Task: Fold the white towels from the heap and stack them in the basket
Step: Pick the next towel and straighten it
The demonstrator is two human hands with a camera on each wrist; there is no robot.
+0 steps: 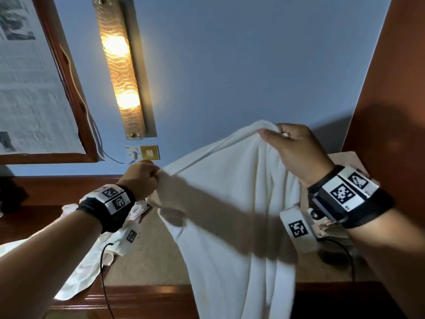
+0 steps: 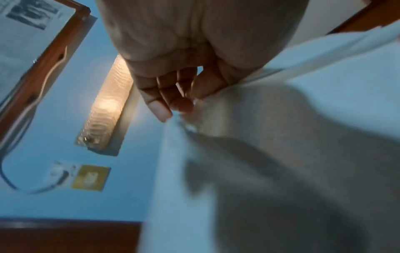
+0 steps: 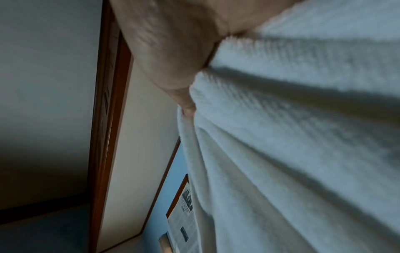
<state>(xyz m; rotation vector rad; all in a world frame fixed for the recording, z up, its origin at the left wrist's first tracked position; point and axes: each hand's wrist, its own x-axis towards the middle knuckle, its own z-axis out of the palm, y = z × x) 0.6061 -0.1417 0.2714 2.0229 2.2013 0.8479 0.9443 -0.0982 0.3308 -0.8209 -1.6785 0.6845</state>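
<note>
My left hand (image 1: 140,178) and right hand (image 1: 296,150) each pinch the top edge of a white towel (image 1: 230,226), fingers curled into the cloth, the right held higher than the left. The towel hangs down between my arms in loose folds over a wooden-edged surface (image 1: 147,293). More white cloth (image 1: 78,272) lies below my left forearm. A lit wall lamp (image 1: 122,67) glows on the blue wall behind.

Towel (image 1: 230,215) bottom cut off by head view's lower edge; both wrist views blurred; right hand (image 3: 173,51) fingers buried in cloth (basket mostly hidden).
</note>
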